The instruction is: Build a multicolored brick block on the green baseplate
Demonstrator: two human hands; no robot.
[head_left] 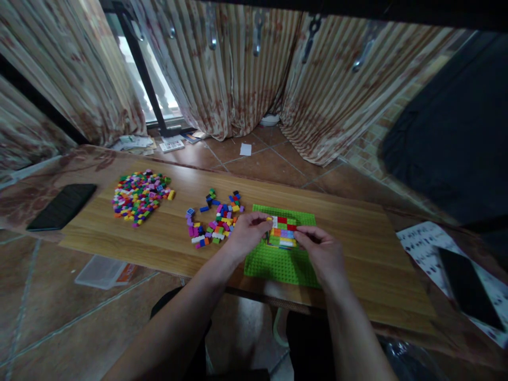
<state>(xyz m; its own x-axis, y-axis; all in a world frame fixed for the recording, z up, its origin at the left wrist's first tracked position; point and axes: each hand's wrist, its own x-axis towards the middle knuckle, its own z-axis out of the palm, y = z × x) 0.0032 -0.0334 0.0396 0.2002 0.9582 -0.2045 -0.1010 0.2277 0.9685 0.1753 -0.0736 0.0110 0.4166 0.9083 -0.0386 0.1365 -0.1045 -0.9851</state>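
Observation:
A green studded baseplate (pixel 280 266) lies on the wooden table in front of me. On it sits a low block of toy bricks (pixel 283 234) in red, green, orange, purple, white and yellow. My left hand (pixel 249 231) pinches at the block's upper left corner, beside a white and a yellow brick. From the opposite side, my right hand (pixel 323 251) has thumb and fingers closed at the block's right edge, by a red brick. Whether either hand also has a loose brick is hidden by the fingers.
Left of the baseplate spreads a scatter of loose bricks (pixel 218 225). A bigger brick pile (pixel 141 196) lies farther left, near a black flat case (pixel 61 207). At right, a dark phone (pixel 470 286) rests on a printed sheet (pixel 423 241). A clear plastic lid (pixel 101 271) is on the floor.

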